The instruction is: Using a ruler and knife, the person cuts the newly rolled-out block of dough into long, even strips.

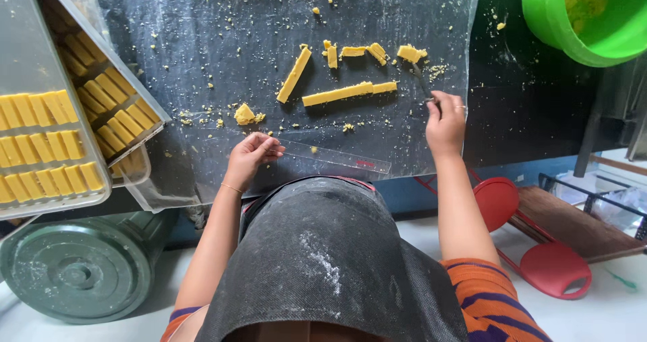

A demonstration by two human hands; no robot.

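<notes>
My left hand pinches one end of a clear plastic ruler lying flat on the plastic-covered dark desk. My right hand closes its grip on a thin metal knife, tip near the yellow dough strips.

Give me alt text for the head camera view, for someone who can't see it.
Seen from above, a person's left hand holds a clear ruler and the right hand a thin tool beside yellow dough strips on a crumb-strewn dark table. Trays of cut yellow pieces sit at left, a green tub top right.
</notes>
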